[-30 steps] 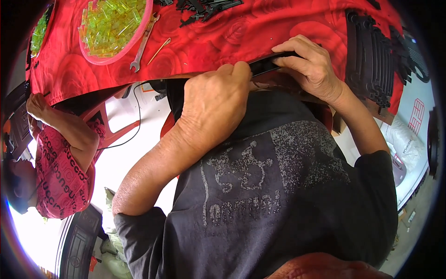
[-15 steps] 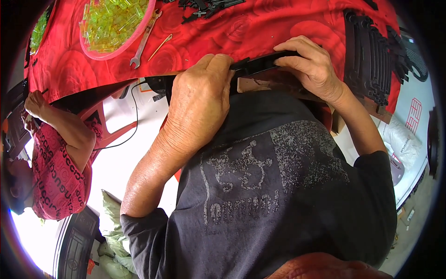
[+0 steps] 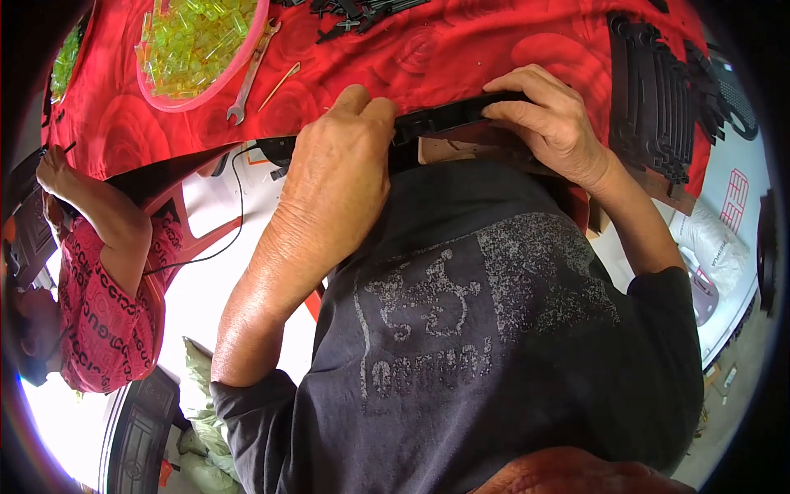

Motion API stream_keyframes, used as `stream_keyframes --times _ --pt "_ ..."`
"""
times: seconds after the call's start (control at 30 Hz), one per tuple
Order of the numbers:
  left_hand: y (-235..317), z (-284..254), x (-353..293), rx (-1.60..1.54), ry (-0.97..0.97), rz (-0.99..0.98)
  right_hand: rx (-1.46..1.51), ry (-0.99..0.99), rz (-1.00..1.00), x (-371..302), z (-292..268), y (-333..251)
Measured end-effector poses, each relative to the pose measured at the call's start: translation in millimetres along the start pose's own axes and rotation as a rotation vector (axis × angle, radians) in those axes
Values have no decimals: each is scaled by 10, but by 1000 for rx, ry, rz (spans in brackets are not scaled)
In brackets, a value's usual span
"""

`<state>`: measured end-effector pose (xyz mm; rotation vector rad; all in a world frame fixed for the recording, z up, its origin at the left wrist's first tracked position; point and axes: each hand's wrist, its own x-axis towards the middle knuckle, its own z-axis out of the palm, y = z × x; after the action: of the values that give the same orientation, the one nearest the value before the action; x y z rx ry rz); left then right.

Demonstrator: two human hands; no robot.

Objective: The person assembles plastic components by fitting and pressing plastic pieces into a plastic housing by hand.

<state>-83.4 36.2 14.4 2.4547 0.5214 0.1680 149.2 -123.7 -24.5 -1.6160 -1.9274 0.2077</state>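
A long black plastic strip (image 3: pixel 448 119) lies along the near edge of the red-covered table, in front of my chest. My left hand (image 3: pixel 339 156) is closed at its left end, knuckles up, and the fingertips are hidden behind the hand. At the strip's right end, the thumb and bent fingers of my right hand (image 3: pixel 547 119) pinch it from above. Small raised parts show on the strip just right of my left hand. What else the left fingers hold, if anything, cannot be seen.
A pink basin (image 3: pixel 175 105) of yellow-green clear plastic pieces, a wrench (image 3: pixel 251 74) and a thin tan stick (image 3: pixel 280 86) lie at the far left. Black strips (image 3: pixel 654 107) are stacked at right, small black parts (image 3: pixel 358 15) at the back. A co-worker (image 3: pixel 107 288) sits at left.
My left hand has shifted a little to the left, showing more of the black strip. My right hand stays nearly in place. The co-worker's arm has moved slightly left.
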Motion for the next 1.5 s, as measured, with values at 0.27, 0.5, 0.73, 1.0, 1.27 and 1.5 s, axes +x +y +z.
stream_keyframes --times 0.27,0.5,0.73,1.0,1.27,1.5 --pt "163 -176 72 53 -49 26 0 10 -13 -26 -22 9" --pt "205 50 144 56 0 103 3 2 -14 -8 -9 9" --pt "222 164 178 63 -37 96 4 -24 28 -9 -18 -44" --pt "231 131 229 81 -118 131 11 -16 30 -33 -4 -41" --pt "205 176 225 -60 -1 109 40 0 41 -54 35 -14" --pt "145 325 236 -46 62 185 43 7 29 -36 32 -8"
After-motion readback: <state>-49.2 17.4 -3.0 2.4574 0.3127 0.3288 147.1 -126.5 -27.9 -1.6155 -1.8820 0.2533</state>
